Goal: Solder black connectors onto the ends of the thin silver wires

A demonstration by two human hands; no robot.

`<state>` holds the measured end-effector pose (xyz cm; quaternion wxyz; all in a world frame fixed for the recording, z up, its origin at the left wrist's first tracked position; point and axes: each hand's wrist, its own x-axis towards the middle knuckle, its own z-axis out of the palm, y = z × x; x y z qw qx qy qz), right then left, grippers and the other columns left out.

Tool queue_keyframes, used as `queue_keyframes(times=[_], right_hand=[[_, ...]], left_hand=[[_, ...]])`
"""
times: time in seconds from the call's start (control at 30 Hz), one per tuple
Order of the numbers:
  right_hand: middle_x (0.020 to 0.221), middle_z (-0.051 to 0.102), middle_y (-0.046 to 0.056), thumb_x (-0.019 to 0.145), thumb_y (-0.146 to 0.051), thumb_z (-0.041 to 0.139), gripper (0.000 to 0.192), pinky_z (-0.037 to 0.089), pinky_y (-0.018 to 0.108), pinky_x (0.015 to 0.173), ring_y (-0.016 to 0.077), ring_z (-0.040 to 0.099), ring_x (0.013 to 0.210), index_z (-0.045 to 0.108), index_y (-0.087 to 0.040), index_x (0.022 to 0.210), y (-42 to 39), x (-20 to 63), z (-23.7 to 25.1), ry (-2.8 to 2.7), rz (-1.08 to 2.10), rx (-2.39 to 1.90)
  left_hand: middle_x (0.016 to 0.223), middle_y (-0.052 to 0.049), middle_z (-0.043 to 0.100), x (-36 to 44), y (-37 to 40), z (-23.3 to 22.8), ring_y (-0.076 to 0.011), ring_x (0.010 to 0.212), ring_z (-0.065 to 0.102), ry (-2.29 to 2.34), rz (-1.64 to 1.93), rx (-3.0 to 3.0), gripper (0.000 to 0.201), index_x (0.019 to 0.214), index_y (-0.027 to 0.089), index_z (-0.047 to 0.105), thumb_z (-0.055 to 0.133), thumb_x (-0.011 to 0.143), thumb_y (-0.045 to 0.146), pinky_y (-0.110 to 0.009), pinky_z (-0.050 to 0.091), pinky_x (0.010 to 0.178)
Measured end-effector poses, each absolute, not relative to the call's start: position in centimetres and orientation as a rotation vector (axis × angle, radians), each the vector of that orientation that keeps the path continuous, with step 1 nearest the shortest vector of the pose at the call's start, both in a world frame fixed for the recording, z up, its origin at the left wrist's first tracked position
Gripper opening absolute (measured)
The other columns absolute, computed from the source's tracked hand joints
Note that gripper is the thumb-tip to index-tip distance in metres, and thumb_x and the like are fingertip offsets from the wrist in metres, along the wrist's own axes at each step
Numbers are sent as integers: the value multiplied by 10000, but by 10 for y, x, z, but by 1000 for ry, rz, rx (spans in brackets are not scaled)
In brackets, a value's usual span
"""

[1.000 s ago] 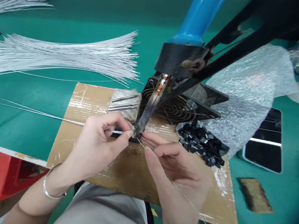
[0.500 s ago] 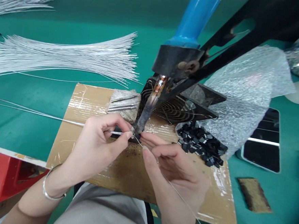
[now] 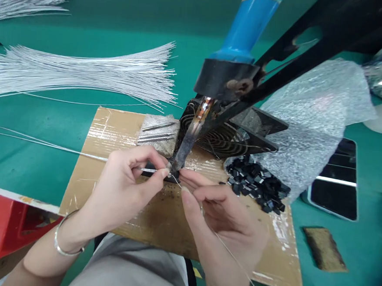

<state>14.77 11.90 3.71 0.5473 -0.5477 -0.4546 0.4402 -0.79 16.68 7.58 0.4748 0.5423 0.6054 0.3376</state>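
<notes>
- L hand (image 3: 122, 190): thumb + forefinger pinched on a thin wire (image 3: 63, 148) that runs in from the left, over the counter (image 3: 32, 114) and the board (image 3: 120, 125); wire end sits right at the iron tip (image 3: 177, 163). Same pinch as 1 s ago, hardly moved.
- R hand (image 3: 225, 215): fingers closed on a second, finer wire (image 3: 229, 250), prob. solder, can't tell for sure. It trails back past the wrist toward the body; its front end touches the joint under the tip.
- Change: R hand has crept a bit left and toward the tip vs 1 s ago, thumb now nearer the joint. Small shift only.
- Iron w/ blue handle (image 3: 248, 29) fixed in the black stand (image 3: 315, 43); the slight shift in frame looks like head motion, not the iron's.
- Judgement: both wires held steady at the hot tip, so the joint looks mid-solder, fine wire being fed in bit by bit.
- Nearby: pile of black parts (image 3: 256, 184) just right of R hand, fan (image 3: 220, 136) behind tip, wire bundle (image 3: 85, 70) far left, bubble wrap (image 3: 317, 117), phone (image 3: 339, 179).
</notes>
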Motion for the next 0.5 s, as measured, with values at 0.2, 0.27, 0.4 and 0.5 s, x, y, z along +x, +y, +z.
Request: queue_keyframes(times=[0.2, 0.27, 0.4, 0.5], right_hand=[[1116, 824, 23, 895, -178, 759, 150, 624, 285, 949, 181, 785, 1061, 672, -246, 793, 119, 147, 38, -1068, 1035, -1326], [1118, 824, 16, 892, -185, 764, 148, 619, 269, 946, 174, 784, 1062, 675, -248, 792, 120, 147, 37, -1076, 1026, -1336], [1111, 826, 24, 891, -191, 765, 145, 628, 293, 934, 188, 789, 1049, 678, -248, 790, 120, 146, 37, -1079, 1007, -1336], [1116, 825, 14, 896, -189, 759, 144, 624, 275, 937, 177, 788, 1053, 677, -251, 795, 120, 145, 37, -1072, 1015, -1327]], left_hand=[[826, -41, 771, -8, 168, 75, -200, 791, 709, 1489, 823, 1333, 79, 758, 181, 698, 672, 832, 179, -289, 456, 605], [846, -45, 778, -8, 168, 76, -198, 785, 708, 1489, 827, 1334, 80, 758, 181, 699, 672, 833, 177, -288, 448, 594], [834, -45, 773, -8, 167, 75, -201, 779, 705, 1485, 831, 1341, 90, 754, 182, 699, 668, 838, 178, -291, 438, 584], [830, -49, 772, -8, 167, 75, -208, 786, 709, 1486, 832, 1349, 89, 753, 181, 698, 668, 837, 182, -296, 440, 588]])
